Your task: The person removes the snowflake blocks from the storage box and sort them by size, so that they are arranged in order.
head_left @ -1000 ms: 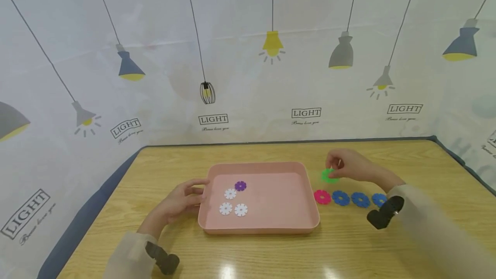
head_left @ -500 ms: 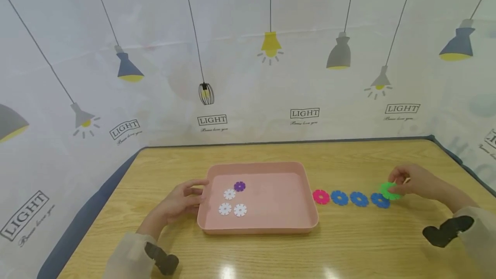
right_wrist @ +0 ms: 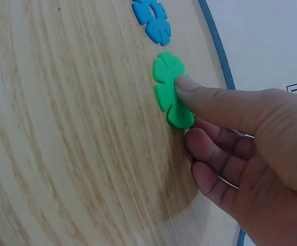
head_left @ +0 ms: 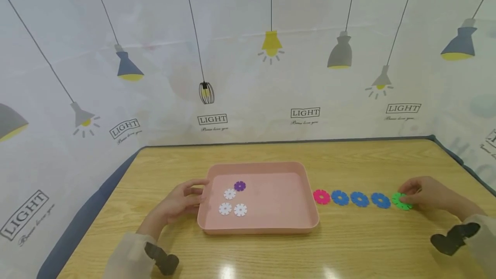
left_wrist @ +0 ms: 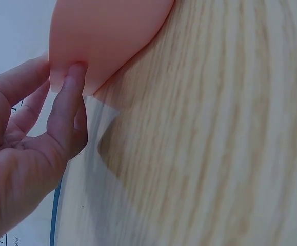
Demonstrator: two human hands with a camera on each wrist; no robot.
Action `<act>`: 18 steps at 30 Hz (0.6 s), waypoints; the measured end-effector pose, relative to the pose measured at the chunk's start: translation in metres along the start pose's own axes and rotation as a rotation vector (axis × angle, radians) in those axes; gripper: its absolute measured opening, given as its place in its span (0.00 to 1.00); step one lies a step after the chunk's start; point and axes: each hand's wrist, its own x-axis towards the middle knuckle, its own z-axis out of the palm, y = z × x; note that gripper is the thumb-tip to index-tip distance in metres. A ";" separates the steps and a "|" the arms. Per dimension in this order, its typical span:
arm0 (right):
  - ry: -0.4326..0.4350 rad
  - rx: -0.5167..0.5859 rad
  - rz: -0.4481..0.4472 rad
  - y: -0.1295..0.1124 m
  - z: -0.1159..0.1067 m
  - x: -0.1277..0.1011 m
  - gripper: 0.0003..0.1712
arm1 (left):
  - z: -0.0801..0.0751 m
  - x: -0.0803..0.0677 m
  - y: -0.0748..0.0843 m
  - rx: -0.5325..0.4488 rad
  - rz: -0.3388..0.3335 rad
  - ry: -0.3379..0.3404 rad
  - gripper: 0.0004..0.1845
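My right hand [head_left: 430,193] pinches a green snowflake building disc [right_wrist: 166,95] at its right edge, thumb on top, low at the table. The disc stands at the right end of a row, beside a blue disc [head_left: 381,200]. Further left in the row lie two more blue discs [head_left: 359,199] and a pink one [head_left: 321,196]. My left hand [head_left: 182,201] holds the left side of a pink tray [head_left: 257,230], its thumb against the outer wall in the left wrist view. Inside the tray are a purple disc [head_left: 240,186] and three white ones [head_left: 230,193].
The wooden table [head_left: 271,257] ends at a dark blue edge along the back and sides. Behind it stands a pale wall [head_left: 240,55] printed with lamps. The pink disc lies right by the tray's right wall.
My right hand has carried the green disc from behind the pink disc rightward, then lowered it to the row's right end. My left hand stays at the tray.
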 end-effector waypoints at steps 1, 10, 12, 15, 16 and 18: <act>-0.001 -0.003 0.003 0.001 0.001 0.001 0.17 | 0.000 0.000 0.000 0.001 -0.001 0.002 0.28; 0.009 -0.015 -0.033 0.001 -0.001 0.003 0.19 | 0.000 -0.001 0.001 -0.006 0.000 -0.004 0.28; 0.024 -0.018 -0.064 -0.003 -0.002 0.005 0.19 | 0.000 0.000 0.001 -0.002 -0.001 -0.006 0.28; 0.029 -0.018 -0.122 -0.018 -0.003 0.010 0.18 | 0.000 0.000 0.000 -0.003 -0.009 0.000 0.28; 0.024 -0.015 -0.144 -0.026 -0.003 0.013 0.18 | 0.000 0.001 0.000 -0.004 -0.014 0.001 0.28; 0.006 -0.005 -0.184 -0.043 -0.001 0.019 0.18 | 0.000 0.001 -0.001 -0.007 -0.022 0.005 0.28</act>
